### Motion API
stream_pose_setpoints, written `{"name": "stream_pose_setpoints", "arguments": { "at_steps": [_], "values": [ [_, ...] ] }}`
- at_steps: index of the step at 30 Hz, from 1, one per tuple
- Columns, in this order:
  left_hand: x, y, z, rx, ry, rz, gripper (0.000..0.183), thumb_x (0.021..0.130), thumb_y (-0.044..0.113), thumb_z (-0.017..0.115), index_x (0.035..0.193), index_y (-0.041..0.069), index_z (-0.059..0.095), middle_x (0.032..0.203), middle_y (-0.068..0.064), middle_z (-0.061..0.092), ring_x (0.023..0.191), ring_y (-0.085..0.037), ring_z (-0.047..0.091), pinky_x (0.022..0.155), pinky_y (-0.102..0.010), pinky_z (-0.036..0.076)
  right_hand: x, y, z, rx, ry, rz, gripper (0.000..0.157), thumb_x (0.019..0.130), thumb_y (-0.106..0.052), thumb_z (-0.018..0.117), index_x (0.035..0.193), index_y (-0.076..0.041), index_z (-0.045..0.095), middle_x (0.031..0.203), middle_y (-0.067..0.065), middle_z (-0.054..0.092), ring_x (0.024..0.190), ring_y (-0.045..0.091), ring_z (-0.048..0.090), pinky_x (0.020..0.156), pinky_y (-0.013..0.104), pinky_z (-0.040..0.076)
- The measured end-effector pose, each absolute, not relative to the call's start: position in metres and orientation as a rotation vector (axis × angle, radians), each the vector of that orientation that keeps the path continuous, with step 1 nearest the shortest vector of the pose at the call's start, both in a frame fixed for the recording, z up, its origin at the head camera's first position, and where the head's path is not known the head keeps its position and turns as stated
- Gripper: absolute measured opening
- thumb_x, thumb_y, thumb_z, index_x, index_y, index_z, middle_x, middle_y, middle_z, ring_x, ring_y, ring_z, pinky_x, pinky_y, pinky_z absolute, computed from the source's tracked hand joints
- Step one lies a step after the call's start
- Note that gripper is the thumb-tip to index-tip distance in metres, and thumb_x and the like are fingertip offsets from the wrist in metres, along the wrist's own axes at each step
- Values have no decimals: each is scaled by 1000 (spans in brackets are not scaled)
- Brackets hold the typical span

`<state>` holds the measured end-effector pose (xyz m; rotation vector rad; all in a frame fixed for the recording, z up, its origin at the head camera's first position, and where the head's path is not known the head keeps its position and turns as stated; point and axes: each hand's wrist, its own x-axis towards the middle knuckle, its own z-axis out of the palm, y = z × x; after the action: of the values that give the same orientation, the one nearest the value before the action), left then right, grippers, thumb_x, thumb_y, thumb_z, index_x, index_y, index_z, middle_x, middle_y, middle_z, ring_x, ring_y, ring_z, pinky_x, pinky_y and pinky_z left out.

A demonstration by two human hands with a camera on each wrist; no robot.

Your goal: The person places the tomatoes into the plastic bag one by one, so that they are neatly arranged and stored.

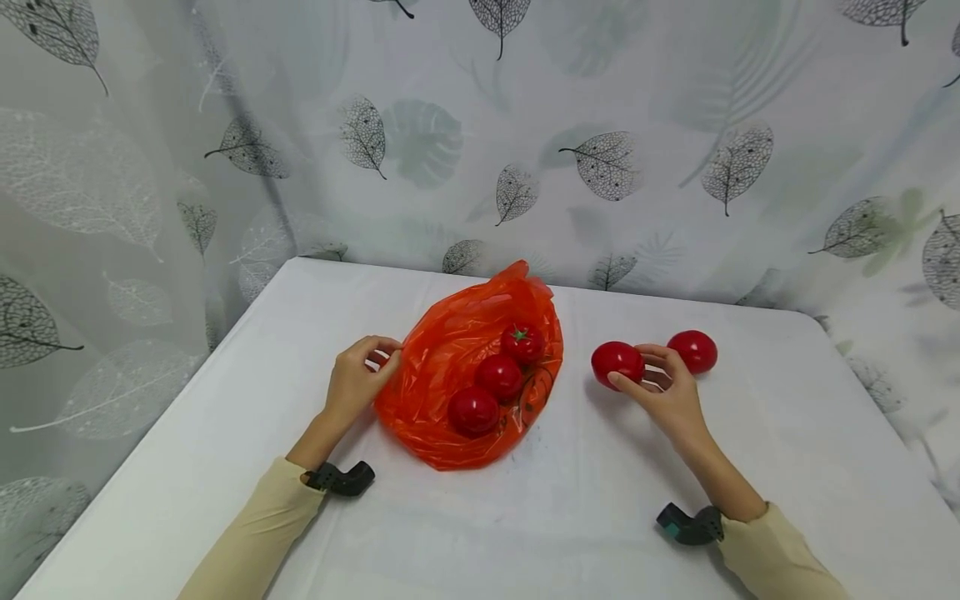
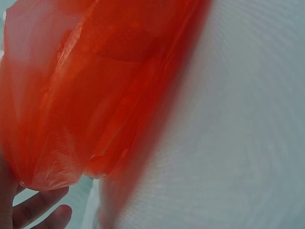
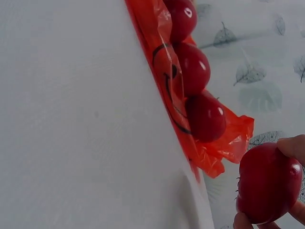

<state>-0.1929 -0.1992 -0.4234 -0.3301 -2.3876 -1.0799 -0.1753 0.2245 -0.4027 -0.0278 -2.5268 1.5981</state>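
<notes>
An orange-red plastic bag (image 1: 431, 367) lies spread on the table with three red tomatoes (image 1: 498, 377) in a slanting row in it. The one farthest back shows a green stalk. At the bag's left edge my left hand (image 1: 356, 375) pinches the plastic between thumb and fingers; its wrist view is filled by the thin sheet. To the right of the bag, my right hand (image 1: 670, 396) grips another tomato (image 1: 618, 364), which appears just above the table. In the right wrist view that tomato (image 3: 269, 183) sits between thumb and fingertips.
One more tomato (image 1: 693, 352) lies just behind the right hand. A white cloth covers the table (image 1: 480, 533). Behind its far edge hangs a leaf-print curtain (image 1: 450, 125). Dark camera mounts (image 1: 341, 478) are strapped at both wrists.
</notes>
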Motion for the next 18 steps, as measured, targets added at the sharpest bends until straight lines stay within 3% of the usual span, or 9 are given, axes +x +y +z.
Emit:
{"name": "stream_pose_setpoints", "arguments": {
  "at_steps": [9, 18],
  "values": [
    [-194, -195, -423, -350, -2394, -1073, 10, 88, 9, 70, 97, 4, 72, 88, -11, 71, 71, -23, 66, 63, -39, 59, -174, 208, -392, -41, -2536, 1663, 69, 83, -42, 75, 137, -11, 44, 136, 15, 50, 118, 30, 52, 80, 10, 49],
    [-194, -199, -420, -335, -2399, -1076, 10, 87, 9, 70, 96, 4, 72, 88, -11, 71, 71, -23, 66, 64, -39, 59, -182, 188, -382, 27, -2527, 1785, 69, 85, -27, 76, 141, -8, 41, 140, 17, 48, 121, 32, 52, 80, 10, 49]
  ]
}}
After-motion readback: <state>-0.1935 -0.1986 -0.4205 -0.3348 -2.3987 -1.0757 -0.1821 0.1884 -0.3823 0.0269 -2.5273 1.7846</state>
